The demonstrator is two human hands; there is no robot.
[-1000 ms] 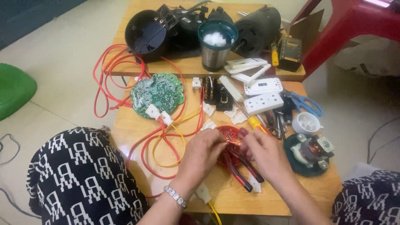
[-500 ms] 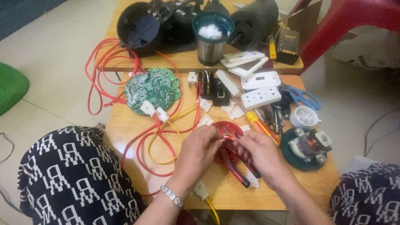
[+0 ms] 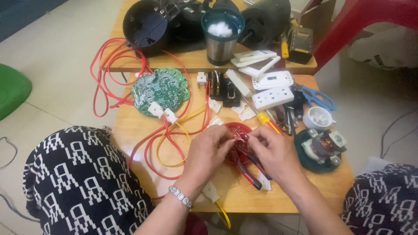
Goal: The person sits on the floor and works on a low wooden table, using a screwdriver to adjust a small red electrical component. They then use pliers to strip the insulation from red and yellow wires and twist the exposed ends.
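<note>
Low in the centre of the frame, both hands meet over a small red dish (image 3: 237, 129) of tiny parts on the wooden table (image 3: 305, 191). The left hand (image 3: 209, 150) and right hand (image 3: 272, 150) each have fingertips pressed together as if pinching something, too small to make out. Red-handled pliers (image 3: 246, 167) lie just below, close for reach.

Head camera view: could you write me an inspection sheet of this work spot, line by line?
Surface: low wooden table, crowded.
Job's things: red dish of small metal parts; red-handled pliers lie under the hands.
Clutter: green circuit board, white socket strip, blue scissors, steel cup, small motor.
Hands: left hand and right hand meet over the dish, fingertips pinching something too small to tell.
Cables: red wires and yellow wire loop across the table.
Surroundings: tiled floor, red plastic chair.
</note>
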